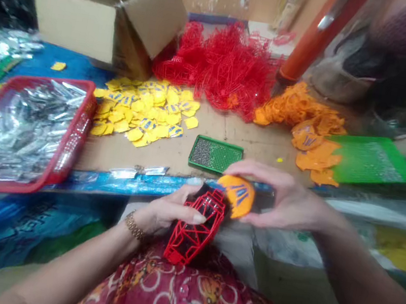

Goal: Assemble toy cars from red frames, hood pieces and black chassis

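Observation:
My left hand (168,213) is closed around a red plastic lattice frame (195,233) with a black part inside it, held low over my lap. My right hand (280,197) pinches an orange oval plastic piece (237,194) with blue markings and holds it against the top end of the red frame. Both hands meet just in front of the table edge. A gold bracelet (135,227) sits on my left wrist.
On the table lie a heap of yellow pieces (143,112), a tangle of red frames (224,65), orange pieces (308,122), a small green tray (215,155), a larger green tray (373,161), a red basket (69,141) of silver wrappers and a cardboard box (105,13).

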The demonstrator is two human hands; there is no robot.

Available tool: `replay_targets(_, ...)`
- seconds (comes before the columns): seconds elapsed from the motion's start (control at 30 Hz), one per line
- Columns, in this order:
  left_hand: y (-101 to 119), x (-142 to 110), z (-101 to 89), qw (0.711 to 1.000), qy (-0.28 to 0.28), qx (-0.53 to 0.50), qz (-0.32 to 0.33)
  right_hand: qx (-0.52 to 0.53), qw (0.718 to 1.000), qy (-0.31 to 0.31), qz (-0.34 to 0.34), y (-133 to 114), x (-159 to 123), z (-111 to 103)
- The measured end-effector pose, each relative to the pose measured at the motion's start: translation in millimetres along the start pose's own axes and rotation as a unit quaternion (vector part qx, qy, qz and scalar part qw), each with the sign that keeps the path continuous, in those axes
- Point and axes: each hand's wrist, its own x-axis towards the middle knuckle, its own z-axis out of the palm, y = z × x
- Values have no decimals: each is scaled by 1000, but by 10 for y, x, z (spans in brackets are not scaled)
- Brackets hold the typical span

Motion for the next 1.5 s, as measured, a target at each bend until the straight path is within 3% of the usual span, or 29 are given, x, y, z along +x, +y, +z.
replay_targets(0.13, 33, 31, 27, 1000, -14, 16, 4, 36, 996, -77, -38, -70, 184, 139)
replay_targets(0.43, -128, 25, -94, 998, -42, 44, 13, 25, 986, -142, -79, -149, 290, 229)
replay_targets(0.7, -186, 13, -125, 997, -48, 46, 38, 3, 983, -152, -100, -175, 318, 270)
replay_targets(0.97, -161, -17, -148, 991, -53, 99, 66, 14, 987, -120, -105, -138, 266, 295)
replay_targets(1.17, -100, -92, -96, 978, -3, 183, 96, 17, 985, -120, -119, -170, 302, 322)
replay_targets(1.3, -42, -167, 5, 967, 90, 219, 89, -6, 989, -94, -117, -111, 258, 392)
replay_targets(1.43, -7, -211, 42, 950, 139, 262, 102, -40, 997, -34, -62, -102, 85, 498)
replay_targets(1.5, -29, -221, 32, 937, 196, 274, 90, -44, 998, 28, -17, -125, -23, 582)
